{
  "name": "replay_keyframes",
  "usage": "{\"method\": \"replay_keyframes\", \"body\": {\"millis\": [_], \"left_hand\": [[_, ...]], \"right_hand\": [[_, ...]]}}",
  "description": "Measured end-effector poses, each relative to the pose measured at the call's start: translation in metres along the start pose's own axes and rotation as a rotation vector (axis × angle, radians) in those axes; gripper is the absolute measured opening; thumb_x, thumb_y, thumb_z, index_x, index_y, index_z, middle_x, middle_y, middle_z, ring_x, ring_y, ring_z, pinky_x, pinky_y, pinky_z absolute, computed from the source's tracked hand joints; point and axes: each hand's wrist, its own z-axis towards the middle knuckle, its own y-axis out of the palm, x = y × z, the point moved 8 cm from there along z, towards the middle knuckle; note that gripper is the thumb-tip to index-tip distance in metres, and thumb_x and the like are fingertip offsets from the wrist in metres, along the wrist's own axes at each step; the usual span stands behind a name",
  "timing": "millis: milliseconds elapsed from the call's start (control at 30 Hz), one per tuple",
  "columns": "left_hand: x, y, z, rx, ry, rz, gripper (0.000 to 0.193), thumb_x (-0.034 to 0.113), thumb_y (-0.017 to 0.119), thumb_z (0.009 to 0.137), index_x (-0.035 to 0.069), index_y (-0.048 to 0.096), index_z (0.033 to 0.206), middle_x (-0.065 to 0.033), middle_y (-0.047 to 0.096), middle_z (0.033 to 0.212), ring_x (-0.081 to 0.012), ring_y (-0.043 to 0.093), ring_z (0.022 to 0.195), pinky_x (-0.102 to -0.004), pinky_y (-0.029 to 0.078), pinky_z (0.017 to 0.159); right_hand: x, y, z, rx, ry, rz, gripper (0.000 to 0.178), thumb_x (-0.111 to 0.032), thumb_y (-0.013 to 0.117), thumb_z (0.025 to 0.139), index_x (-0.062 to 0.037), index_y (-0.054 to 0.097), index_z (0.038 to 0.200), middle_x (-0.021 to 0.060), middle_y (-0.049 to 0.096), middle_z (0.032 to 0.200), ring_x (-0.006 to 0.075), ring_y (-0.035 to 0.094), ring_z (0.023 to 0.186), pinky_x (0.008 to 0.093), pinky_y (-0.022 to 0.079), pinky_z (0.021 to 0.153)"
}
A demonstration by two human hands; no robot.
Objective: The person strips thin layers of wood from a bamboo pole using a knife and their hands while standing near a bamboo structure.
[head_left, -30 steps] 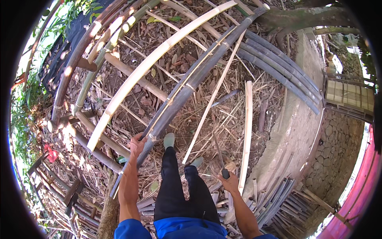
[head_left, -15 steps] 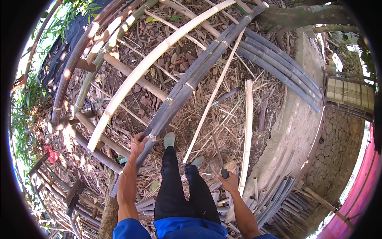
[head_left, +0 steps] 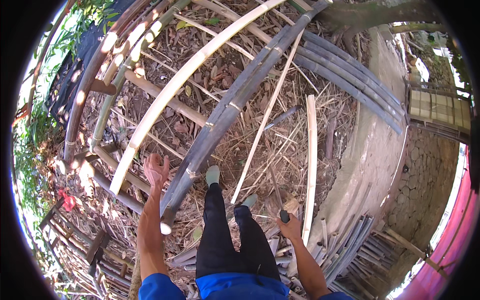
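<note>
My left hand (head_left: 157, 170) is open, its fingers apart and slightly curled. It hangs between a long pale split bamboo strip (head_left: 165, 97) and a dark bamboo pole (head_left: 220, 122), apparently holding neither. The pole slants from near my feet to the top right, its round cut end (head_left: 166, 228) facing me. In my right hand (head_left: 291, 229) is the dark handle of a machete (head_left: 275, 187), its long thin blade pointing away over the ground. Another pale bamboo strip (head_left: 310, 160) lies just right of the blade, and a narrower one (head_left: 265, 122) slants to its left.
Bamboo rails (head_left: 102, 117) form a frame at the left. Several dark poles (head_left: 350, 75) lie at the upper right, beside a concrete ledge (head_left: 362, 160). Cut bamboo pieces (head_left: 350, 245) are piled at the lower right. A dark blade-like piece (head_left: 282, 117) rests on the littered ground.
My left hand has let go of the dark bamboo and moved left, its fingers spreading. The pole's near end now shows, no longer reaching past my left forearm. My right hand has hardly moved.
</note>
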Motion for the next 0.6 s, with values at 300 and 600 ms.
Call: {"method": "replay_keyframes", "body": {"millis": [300, 600], "left_hand": [[0.128, 0.067, -0.053, -0.183, 0.267, -0.231, 0.015, 0.016, 0.076, 0.079, 0.007, 0.067, 0.087, -0.0116, 0.065, 0.074, -0.0327, 0.064, 0.071, -0.0478, 0.053, 0.069], [0.182, 0.306, -0.169, -0.761, 0.005, -0.067, 0.028, 0.032, 0.073, 0.084, 0.01, 0.067, 0.099, -0.0193, 0.073, 0.091, -0.0443, 0.069, 0.087, -0.0529, 0.055, 0.081]], "right_hand": [[0.076, 0.056, -0.03, 0.102, 0.177, 0.132, 0.055, -0.037, 0.081, 0.082, -0.0018, 0.06, 0.119, 0.0225, 0.072, 0.094, 0.041, 0.071, 0.09, 0.0476, 0.054, 0.08], [0.189, 0.148, -0.066, 0.123, 0.335, 0.002, 0.055, -0.044, 0.078, 0.087, -0.0051, 0.055, 0.118, 0.0251, 0.07, 0.086, 0.0493, 0.069, 0.085, 0.0555, 0.053, 0.074]]}}
